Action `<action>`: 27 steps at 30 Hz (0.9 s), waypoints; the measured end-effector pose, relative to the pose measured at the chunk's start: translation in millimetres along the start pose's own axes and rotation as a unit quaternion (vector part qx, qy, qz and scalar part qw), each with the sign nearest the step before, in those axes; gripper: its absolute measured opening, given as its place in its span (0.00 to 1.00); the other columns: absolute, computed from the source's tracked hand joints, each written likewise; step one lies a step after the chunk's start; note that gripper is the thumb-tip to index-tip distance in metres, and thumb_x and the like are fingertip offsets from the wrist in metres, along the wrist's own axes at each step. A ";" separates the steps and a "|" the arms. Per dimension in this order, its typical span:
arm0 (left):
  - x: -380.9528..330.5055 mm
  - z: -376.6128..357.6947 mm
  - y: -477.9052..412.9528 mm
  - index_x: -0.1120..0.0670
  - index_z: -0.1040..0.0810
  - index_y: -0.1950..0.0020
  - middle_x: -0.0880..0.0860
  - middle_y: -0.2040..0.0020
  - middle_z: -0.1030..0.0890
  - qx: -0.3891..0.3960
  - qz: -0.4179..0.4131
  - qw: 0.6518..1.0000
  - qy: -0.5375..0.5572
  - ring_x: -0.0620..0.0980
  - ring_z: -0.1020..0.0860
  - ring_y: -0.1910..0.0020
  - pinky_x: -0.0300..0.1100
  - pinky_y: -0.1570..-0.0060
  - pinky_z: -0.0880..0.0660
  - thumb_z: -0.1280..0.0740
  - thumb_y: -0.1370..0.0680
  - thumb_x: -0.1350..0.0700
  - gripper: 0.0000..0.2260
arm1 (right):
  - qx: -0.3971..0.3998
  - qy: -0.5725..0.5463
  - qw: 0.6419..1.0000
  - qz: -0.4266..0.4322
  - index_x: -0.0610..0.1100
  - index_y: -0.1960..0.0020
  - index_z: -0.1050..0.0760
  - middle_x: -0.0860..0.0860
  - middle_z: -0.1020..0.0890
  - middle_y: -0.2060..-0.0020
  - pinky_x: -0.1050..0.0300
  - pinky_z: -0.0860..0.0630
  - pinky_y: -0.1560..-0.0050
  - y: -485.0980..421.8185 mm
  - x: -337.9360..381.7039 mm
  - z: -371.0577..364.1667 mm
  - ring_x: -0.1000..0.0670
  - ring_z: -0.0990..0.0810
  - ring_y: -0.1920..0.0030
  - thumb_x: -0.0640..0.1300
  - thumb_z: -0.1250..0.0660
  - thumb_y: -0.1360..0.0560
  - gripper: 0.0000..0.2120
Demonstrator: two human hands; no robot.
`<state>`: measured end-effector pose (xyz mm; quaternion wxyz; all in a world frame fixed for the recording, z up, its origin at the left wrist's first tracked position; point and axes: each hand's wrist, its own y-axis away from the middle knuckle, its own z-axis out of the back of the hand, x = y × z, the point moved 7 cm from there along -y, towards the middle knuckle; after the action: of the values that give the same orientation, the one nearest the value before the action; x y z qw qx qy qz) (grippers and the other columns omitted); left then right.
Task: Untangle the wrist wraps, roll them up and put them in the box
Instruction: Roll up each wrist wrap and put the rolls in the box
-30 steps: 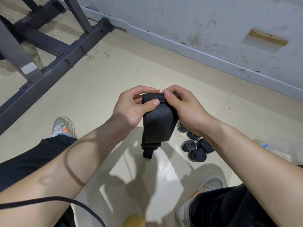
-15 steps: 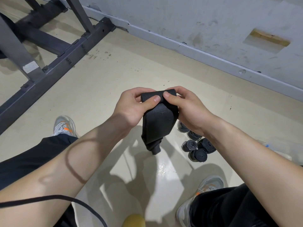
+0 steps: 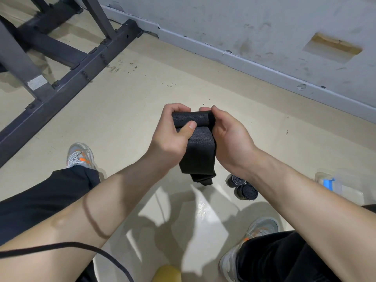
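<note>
A black wrist wrap (image 3: pixel 196 147) is held in the air between both hands, its top end rolled into a short cylinder and its tail hanging down. My left hand (image 3: pixel 171 137) grips the left end of the roll with the thumb pressed across the front. My right hand (image 3: pixel 227 137) pinches the roll's right end with curled fingers. Rolled-up wraps (image 3: pixel 245 191) lie on the floor below my right forearm, partly hidden by it. A clear plastic box (image 3: pixel 343 190) with a blue clip sits on the floor at the right, behind my right arm.
A dark steel gym frame (image 3: pixel 61 64) stands at the upper left. A grey wall with a baseboard (image 3: pixel 254 62) runs along the back. My shoes (image 3: pixel 80 155) and black-trousered legs flank the beige floor. A black cable (image 3: pixel 81 247) crosses the lower left.
The roll at the top of the wrap has grown thicker and the hanging tail has become shorter. Both hands stayed at the same spot, turning the roll.
</note>
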<state>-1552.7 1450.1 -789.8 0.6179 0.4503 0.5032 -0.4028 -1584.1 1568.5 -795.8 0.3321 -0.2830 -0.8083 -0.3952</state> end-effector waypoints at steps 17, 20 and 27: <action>3.5 -1.7 -2.4 0.48 0.22 0.47 0.54 0.53 0.17 0.021 0.041 0.997 0.056 0.50 0.18 0.57 0.45 0.54 0.20 0.24 0.27 0.61 0.14 | -0.076 0.285 0.949 0.112 0.49 0.50 0.28 0.55 0.24 0.62 0.71 0.33 0.71 0.0 20.5 17.8 0.63 0.26 0.71 0.48 0.41 0.14 0.07; 14.8 -6.4 -1.9 0.53 0.22 0.40 0.57 0.46 0.15 0.028 0.104 0.992 0.062 0.56 0.15 0.45 0.56 0.39 0.20 0.24 0.31 0.52 0.21 | -0.073 0.286 0.949 0.107 0.51 0.48 0.29 0.55 0.25 0.61 0.71 0.34 0.76 0.6 17.2 19.8 0.63 0.28 0.72 0.47 0.42 0.14 0.05; 7.9 -5.8 -6.3 0.57 0.17 0.47 0.58 0.51 0.13 0.030 0.082 0.995 0.039 0.55 0.15 0.50 0.52 0.46 0.21 0.31 0.26 0.43 0.19 | -0.060 0.294 0.948 0.105 0.46 0.40 0.31 0.53 0.26 0.62 0.72 0.37 0.80 3.9 17.6 15.0 0.64 0.29 0.76 0.43 0.43 0.14 0.05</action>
<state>-1558.9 1453.6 -799.0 0.6150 0.5236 0.4763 -0.3475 -1597.0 1586.3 -787.6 0.5771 -0.2567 -0.6151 -0.4719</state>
